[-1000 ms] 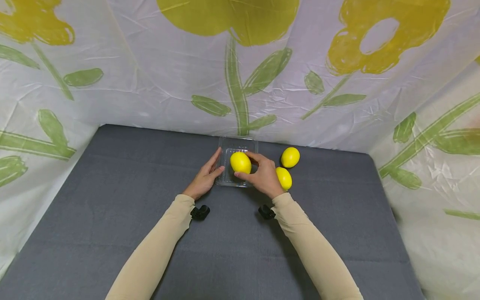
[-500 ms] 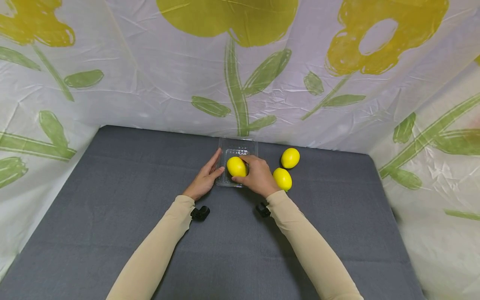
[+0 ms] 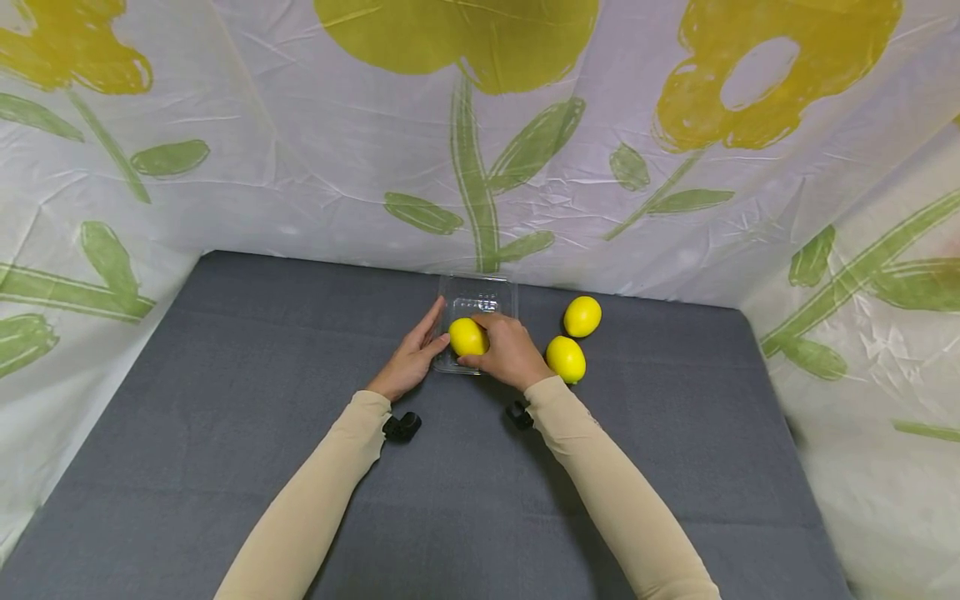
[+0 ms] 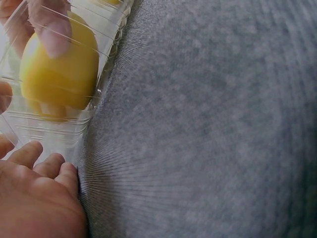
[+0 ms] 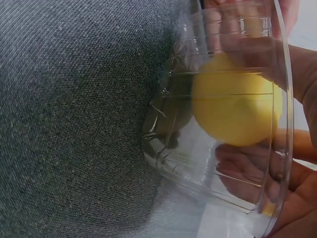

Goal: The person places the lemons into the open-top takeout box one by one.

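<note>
A yellow lemon (image 3: 467, 337) is inside the clear plastic container (image 3: 483, 287), near its left wall. My right hand (image 3: 510, 350) holds it between thumb and fingers. Through the clear wall, the right wrist view shows the same lemon (image 5: 235, 106) with fingers above and below it. My left hand (image 3: 408, 358) rests against the container's left side, its fingers extended along the wall. In the left wrist view the fingertips of the left hand (image 4: 37, 198) touch the outside of the plastic. The container's right part is partly hidden by my right hand.
Two more lemons lie to the right of the container, one farther back (image 3: 582, 317) and one nearer (image 3: 566, 359), close to my right wrist. Grey cloth covers the table (image 3: 262, 375). A flower-printed curtain (image 3: 315, 167) hangs along the table's back edge.
My right hand has moved left and slightly towards me with the lemon, bringing it lower into the container's left side. The left hand has stayed in place.
</note>
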A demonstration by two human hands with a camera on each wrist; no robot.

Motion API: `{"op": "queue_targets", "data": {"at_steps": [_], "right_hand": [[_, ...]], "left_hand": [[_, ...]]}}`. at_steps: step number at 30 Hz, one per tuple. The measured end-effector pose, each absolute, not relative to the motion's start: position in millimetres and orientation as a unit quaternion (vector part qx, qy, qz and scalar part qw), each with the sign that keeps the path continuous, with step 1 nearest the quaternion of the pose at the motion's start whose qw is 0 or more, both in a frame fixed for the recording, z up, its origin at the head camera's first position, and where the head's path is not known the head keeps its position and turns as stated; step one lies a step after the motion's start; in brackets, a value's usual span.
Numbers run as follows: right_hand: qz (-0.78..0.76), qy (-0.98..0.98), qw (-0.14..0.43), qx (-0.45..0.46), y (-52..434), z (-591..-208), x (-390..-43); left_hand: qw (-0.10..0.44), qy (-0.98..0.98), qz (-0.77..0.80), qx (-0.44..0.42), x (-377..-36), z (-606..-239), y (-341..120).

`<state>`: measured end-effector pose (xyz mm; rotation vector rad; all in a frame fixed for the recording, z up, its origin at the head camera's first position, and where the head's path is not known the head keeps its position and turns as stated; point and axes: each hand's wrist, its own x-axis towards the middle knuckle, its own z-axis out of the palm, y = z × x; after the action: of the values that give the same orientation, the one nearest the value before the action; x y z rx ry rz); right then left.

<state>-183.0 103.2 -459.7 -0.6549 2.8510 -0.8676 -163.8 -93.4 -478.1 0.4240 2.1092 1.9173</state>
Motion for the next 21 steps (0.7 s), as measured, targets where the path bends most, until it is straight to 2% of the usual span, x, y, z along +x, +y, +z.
{"op": "queue_targets", "data": {"at_steps": [21], "right_hand": [[-0.354, 0.914, 0.010, -0.197, 122, -449, -176]], "left_hand": [[0.133, 0.727, 0.658, 0.147, -163, -476, -94]]}}
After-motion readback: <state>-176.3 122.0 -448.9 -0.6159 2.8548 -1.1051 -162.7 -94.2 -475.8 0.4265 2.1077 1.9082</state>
